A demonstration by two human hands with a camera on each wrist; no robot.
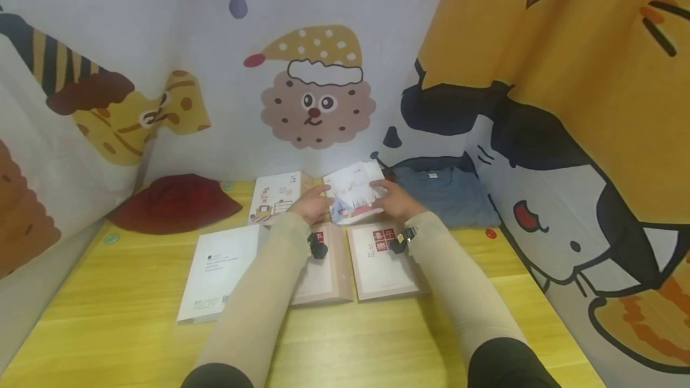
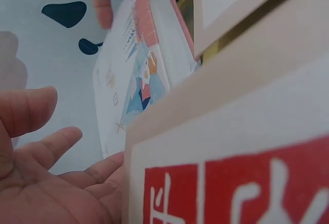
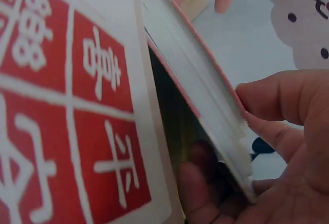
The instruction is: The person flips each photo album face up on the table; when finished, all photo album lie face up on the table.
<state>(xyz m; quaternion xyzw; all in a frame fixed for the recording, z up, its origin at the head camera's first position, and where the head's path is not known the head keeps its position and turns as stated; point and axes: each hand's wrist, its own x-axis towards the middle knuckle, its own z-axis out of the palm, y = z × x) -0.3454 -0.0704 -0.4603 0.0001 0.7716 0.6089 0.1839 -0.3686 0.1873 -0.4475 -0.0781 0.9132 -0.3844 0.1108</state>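
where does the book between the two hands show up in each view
Head: the book, just below centre.
Left wrist: book at upper middle, tilted steeply.
Right wrist: book edge-on, from top middle to lower right.
Shared landmark: the right hand, gripping the book.

Cartoon curtains [image 1: 188, 17] screen this table [image 1: 345, 346] into a booth
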